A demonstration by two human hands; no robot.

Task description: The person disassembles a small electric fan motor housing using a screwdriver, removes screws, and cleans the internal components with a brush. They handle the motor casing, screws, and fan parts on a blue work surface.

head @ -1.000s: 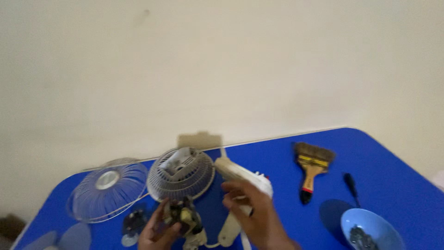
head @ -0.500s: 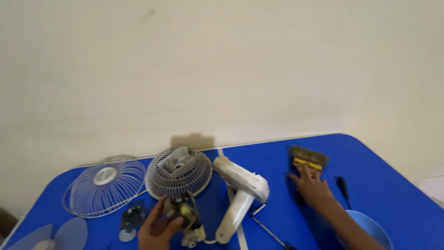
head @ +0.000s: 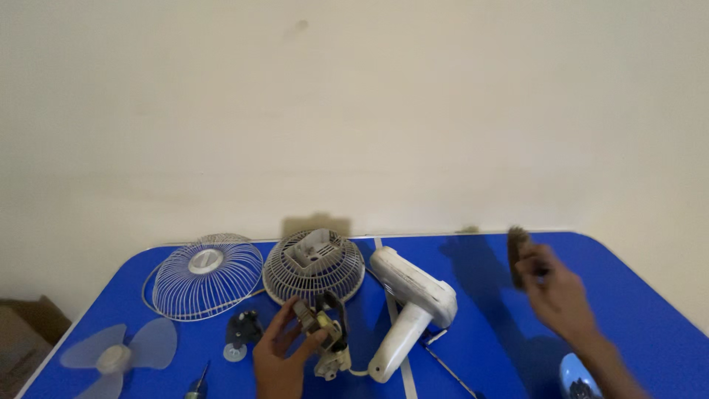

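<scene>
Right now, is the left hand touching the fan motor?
Touching. The head view shows the left hand with fingers wrapped around the fan motor, lifting it above the blue table.

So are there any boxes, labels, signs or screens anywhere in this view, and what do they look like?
Brown cardboard box: on the floor at the far left, beside the blue table; plain brown, only partly in view.
Labels, signs, screens: none to be seen on the wall or table; the rest are fan parts, such as the white plastic fan housing.
</scene>
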